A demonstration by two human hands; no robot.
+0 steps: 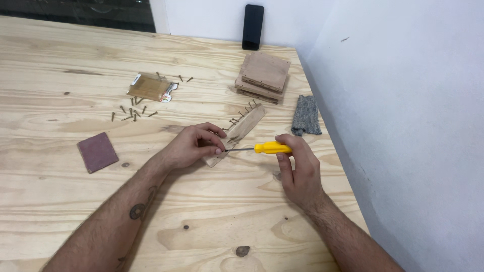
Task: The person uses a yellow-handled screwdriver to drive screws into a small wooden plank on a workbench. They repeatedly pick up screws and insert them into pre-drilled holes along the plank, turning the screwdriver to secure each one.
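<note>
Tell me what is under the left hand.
The left hand rests on the near end of a wooden strip with screws along its edge, meeting the screwdriver tip. Whatever screw sits there is covered by fingers.

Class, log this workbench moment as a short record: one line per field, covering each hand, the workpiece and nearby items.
Right hand: grips yellow-handled screwdriver
Left hand: steadies narrow wooden strip at the screwdriver tip
Strip: row of screws standing along one edge
Loose brass screws: scattered beside a clear plastic packet
Other: stacked wooden squares, reddish sandpaper square, grey cloth
</note>
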